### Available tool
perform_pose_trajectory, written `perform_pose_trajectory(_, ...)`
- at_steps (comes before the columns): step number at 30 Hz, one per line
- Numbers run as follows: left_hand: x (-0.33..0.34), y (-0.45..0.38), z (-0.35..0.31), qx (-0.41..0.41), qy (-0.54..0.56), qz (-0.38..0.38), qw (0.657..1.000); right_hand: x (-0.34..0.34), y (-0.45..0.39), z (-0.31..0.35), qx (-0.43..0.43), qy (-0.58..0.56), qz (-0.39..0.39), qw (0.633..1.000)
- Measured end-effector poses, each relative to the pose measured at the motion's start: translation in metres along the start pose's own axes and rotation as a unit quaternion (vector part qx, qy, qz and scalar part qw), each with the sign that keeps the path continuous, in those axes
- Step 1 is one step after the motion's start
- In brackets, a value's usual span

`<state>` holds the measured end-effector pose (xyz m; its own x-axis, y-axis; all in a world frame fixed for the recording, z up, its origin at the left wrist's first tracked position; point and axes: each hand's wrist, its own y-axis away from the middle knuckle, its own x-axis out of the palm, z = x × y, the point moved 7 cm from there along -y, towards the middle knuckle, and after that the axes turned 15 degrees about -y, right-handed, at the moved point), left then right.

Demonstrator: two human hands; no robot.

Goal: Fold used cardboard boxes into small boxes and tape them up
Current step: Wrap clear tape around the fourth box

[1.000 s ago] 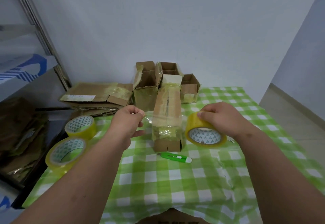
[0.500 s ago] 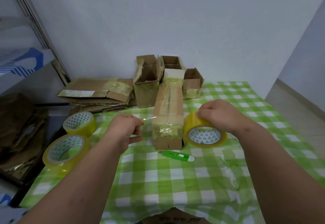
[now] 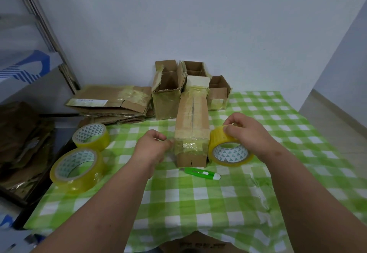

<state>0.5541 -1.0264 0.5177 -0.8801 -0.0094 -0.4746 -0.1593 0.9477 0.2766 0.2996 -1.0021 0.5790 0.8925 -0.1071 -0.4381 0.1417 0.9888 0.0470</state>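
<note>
A long, narrow cardboard box (image 3: 192,121) lies on the green checked tablecloth (image 3: 198,203), its near end wrapped in clear tape. My right hand (image 3: 248,133) grips a yellow tape roll (image 3: 230,149) just right of the box's near end. My left hand (image 3: 153,149) is at the box's left side, fingers curled and pinching the free end of the tape, which stretches across the box's near end toward the roll. The tape strip itself is hard to see.
A green utility knife (image 3: 200,173) lies just in front of the box. Two more tape rolls (image 3: 79,167) (image 3: 91,136) sit at the left. Open small boxes (image 3: 168,93) (image 3: 218,93) stand at the back. Flattened cardboard (image 3: 111,101) is stacked at back left.
Both hands have come lower and closer to the box. The tape strip that was held above the box is now down against its near end.
</note>
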Motion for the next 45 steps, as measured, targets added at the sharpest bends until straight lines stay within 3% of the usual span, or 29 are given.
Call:
perform_pose_trajectory(5, 0.006, 0.009, -0.009, 0.061, -0.025, -0.01, 0.998, 0.002, 0.006, 0.0, -0.015, -0.019, -0.017, 1.0)
perform_pose_trajectory(15, 0.007, 0.021, -0.002, 0.033, -0.04, 0.01, 0.999, 0.002, 0.01, -0.002, -0.029, -0.029, -0.039, 0.998)
perform_pose_trajectory(19, 0.002, 0.02, -0.01, 0.028, -0.059, 0.03, 0.997, 0.0, 0.016, -0.003, -0.015, 0.015, -0.033, 0.999)
perform_pose_trajectory(23, -0.006, 0.02, -0.022, 0.085, -0.175, -0.02, 0.981, 0.008, 0.021, -0.004, -0.032, 0.068, -0.031, 0.997)
perform_pose_trajectory(26, -0.009, 0.02, -0.024, 0.117, -0.181, -0.038, 0.976, 0.015, 0.024, 0.001, -0.092, 0.074, -0.056, 0.991)
perform_pose_trajectory(30, -0.009, 0.026, -0.034, 0.2, -0.272, -0.076, 0.938, 0.03, 0.025, 0.018, -0.162, 0.144, -0.068, 0.974)
perform_pose_trajectory(34, -0.006, 0.024, -0.028, 0.248, -0.288, -0.081, 0.921, 0.043, 0.023, 0.027, -0.142, 0.287, -0.047, 0.946)
perform_pose_trajectory(39, -0.007, 0.02, -0.025, 0.252, -0.309, -0.093, 0.912, 0.058, 0.019, 0.031, -0.113, 0.342, -0.015, 0.933)
perform_pose_trajectory(45, -0.003, 0.023, -0.029, 0.248, -0.353, -0.106, 0.896, 0.072, 0.017, 0.036, -0.112, 0.366, -0.035, 0.923)
